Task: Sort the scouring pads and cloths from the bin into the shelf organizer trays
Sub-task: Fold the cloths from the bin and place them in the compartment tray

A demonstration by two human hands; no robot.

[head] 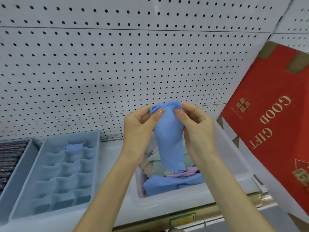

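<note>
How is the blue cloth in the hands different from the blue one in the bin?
The held blue cloth hangs down, pinched at its top by the left hand and right hand; the bin's blue cloth lies crumpled, untouched. The held one is above the bin; the other inside it. Both are blue, wavy-edged.

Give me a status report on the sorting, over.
Left hand, right hand: both pinch blue cloth, top edge. Cloth hangs over bin. Nothing blocks divided tray at left.

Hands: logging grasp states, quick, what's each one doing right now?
Left hand: pinches the blue cloth at its top edge.
Right hand: pinches the same cloth's top edge.
</note>
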